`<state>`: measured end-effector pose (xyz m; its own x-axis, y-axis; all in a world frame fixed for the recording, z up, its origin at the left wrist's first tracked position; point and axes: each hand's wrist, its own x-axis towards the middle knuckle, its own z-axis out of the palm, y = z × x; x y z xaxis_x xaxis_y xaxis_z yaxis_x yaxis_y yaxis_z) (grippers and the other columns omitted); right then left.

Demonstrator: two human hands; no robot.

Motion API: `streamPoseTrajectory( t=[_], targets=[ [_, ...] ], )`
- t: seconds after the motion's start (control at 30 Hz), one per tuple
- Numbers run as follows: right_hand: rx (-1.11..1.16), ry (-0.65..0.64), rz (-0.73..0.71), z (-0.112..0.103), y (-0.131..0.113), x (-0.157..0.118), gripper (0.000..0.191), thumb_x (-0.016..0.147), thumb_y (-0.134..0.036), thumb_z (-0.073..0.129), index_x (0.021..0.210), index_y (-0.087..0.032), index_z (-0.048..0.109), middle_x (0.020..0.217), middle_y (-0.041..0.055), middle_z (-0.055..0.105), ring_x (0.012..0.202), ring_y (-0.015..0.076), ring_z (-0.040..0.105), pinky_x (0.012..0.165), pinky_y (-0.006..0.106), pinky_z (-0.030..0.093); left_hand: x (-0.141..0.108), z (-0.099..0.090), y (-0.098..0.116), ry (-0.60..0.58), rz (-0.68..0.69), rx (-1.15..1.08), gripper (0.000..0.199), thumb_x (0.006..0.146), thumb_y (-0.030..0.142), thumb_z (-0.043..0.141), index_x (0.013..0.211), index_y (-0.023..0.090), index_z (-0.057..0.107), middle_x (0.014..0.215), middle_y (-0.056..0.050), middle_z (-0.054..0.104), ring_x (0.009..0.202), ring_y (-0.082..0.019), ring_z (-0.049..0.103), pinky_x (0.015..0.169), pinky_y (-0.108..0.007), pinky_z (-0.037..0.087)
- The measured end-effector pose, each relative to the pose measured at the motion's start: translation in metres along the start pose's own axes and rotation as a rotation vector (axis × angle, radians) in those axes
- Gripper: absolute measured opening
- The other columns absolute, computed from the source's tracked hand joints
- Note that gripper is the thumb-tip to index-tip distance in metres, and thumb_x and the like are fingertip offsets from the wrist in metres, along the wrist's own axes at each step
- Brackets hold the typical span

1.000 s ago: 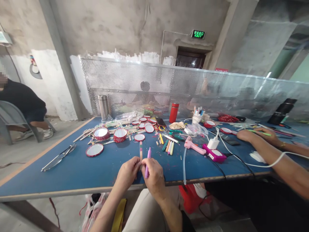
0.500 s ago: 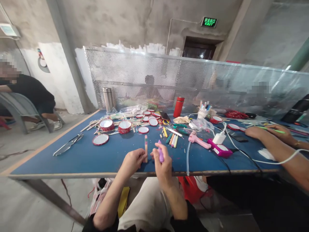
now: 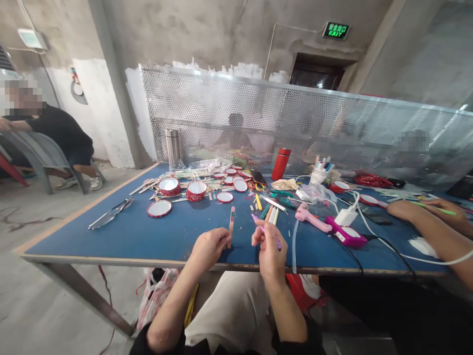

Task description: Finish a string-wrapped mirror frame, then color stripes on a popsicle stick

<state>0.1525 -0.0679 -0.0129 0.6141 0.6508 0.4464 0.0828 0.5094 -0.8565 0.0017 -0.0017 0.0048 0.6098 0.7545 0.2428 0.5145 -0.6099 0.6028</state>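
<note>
The person's left hand (image 3: 209,249) held a flat wooden craft stick with painted bands (image 3: 231,227) upright in a narrow grip, just behind the front edge of the table. The right hand (image 3: 269,256) pinched a slim purple drawing stick (image 3: 256,218) in an equally narrow grip, its tip pointing toward the craft stick but not touching it. Both hands worked at the wood-trimmed front edge of the blue table (image 3: 111,241), so a slip could have sent either stick over it to the floor. A translucent plastic tube (image 3: 294,246) trailing over that edge, right of the right hand, could have snagged a wrist moving that way. Open blue surface lay to the left, before the red-rimmed round discs (image 3: 159,208). Room was tighter at center right, where short coloured sticks (image 3: 271,214) and a pink glue gun (image 3: 312,218) crowded the table, and a co-worker's hands (image 3: 421,209) occupied the far right.
</note>
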Motion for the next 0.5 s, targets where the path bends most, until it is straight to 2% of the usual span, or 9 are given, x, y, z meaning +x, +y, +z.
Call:
streamPoseTrajectory(
  t=[0.07, 0.13, 0.2, 0.27, 0.33, 0.4, 0.5],
  targets=[
    [-0.084, -0.002, -0.021, 0.002, 0.0, -0.003, 0.026, 0.092, -0.04, 0.05, 0.091, -0.018, 0.063, 0.055, -0.0069, 0.048, 0.046, 0.0089, 0.045, 0.048, 0.022, 0.038, 0.0, 0.0, 0.001, -0.012, -0.009, 0.01, 0.026, 0.087, 0.024, 0.04, 0.066, 0.022, 0.056, 0.067, 0.0, 0.064, 0.064, -0.014, 0.056, 0.061, -0.021, 0.037],
    [-0.21, -0.036, -0.072, 0.003, 0.001, -0.006, 0.019, 0.09, -0.037, 0.054, 0.09, -0.019, 0.06, 0.056, -0.0068, 0.051, 0.044, 0.0088, 0.047, 0.047, 0.022, 0.039, 0.001, 0.0, 0.0, -0.024, -0.009, 0.016, 0.025, 0.087, 0.023, 0.041, 0.067, 0.022, 0.056, 0.07, 0.0, 0.065, 0.065, -0.014, 0.058, 0.062, -0.021, 0.037],
    [-0.373, -0.089, -0.169, 0.003, 0.003, -0.009, 0.013, 0.088, -0.032, 0.057, 0.089, -0.02, 0.06, 0.068, -0.0022, 0.062, 0.054, 0.0111, 0.057, 0.053, 0.023, 0.046, 0.001, 0.0, 0.0, -0.029, -0.003, 0.023, 0.025, 0.087, 0.023, 0.042, 0.067, 0.022, 0.057, 0.07, 0.0, 0.066, 0.066, -0.014, 0.058, 0.063, -0.021, 0.038],
    [-0.535, -0.167, -0.298, 0.001, 0.001, -0.011, 0.01, 0.087, -0.024, 0.057, 0.095, -0.02, 0.061, 0.085, 0.0031, 0.069, 0.073, 0.0148, 0.065, 0.067, 0.025, 0.051, 0.001, 0.0, -0.001, -0.027, 0.006, 0.03, 0.025, 0.088, 0.024, 0.042, 0.068, 0.022, 0.057, 0.07, 0.0, 0.066, 0.065, -0.014, 0.058, 0.063, -0.021, 0.038],
    [-0.683, -0.262, -0.425, -0.005, -0.006, -0.011, 0.019, 0.088, -0.017, 0.053, 0.104, -0.02, 0.061, 0.095, 0.0052, 0.07, 0.086, 0.0171, 0.066, 0.078, 0.028, 0.051, 0.002, 0.001, -0.003, -0.028, 0.011, 0.028, 0.025, 0.088, 0.024, 0.041, 0.069, 0.022, 0.057, 0.07, 0.0, 0.066, 0.064, -0.014, 0.058, 0.063, -0.021, 0.038],
    [-0.845, -0.335, -0.535, -0.017, -0.019, -0.007, 0.027, 0.088, -0.011, 0.048, 0.111, -0.021, 0.059, 0.096, 0.0055, 0.07, 0.09, 0.0184, 0.065, 0.081, 0.031, 0.05, 0.002, 0.001, -0.003, -0.036, 0.011, 0.022, 0.025, 0.089, 0.024, 0.041, 0.069, 0.022, 0.057, 0.07, 0.0, 0.066, 0.065, -0.014, 0.058, 0.063, -0.021, 0.038],
    [-1.117, -0.376, -0.594, -0.044, -0.043, 0.01, 0.035, 0.086, -0.007, 0.047, 0.115, -0.021, 0.06, 0.098, 0.0065, 0.07, 0.091, 0.0207, 0.063, 0.082, 0.033, 0.048, 0.002, 0.0, -0.003, -0.046, 0.003, 0.022, 0.024, 0.088, 0.023, 0.042, 0.069, 0.021, 0.056, 0.071, 0.0, 0.066, 0.064, -0.013, 0.058, 0.063, -0.02, 0.037]
  ],
)
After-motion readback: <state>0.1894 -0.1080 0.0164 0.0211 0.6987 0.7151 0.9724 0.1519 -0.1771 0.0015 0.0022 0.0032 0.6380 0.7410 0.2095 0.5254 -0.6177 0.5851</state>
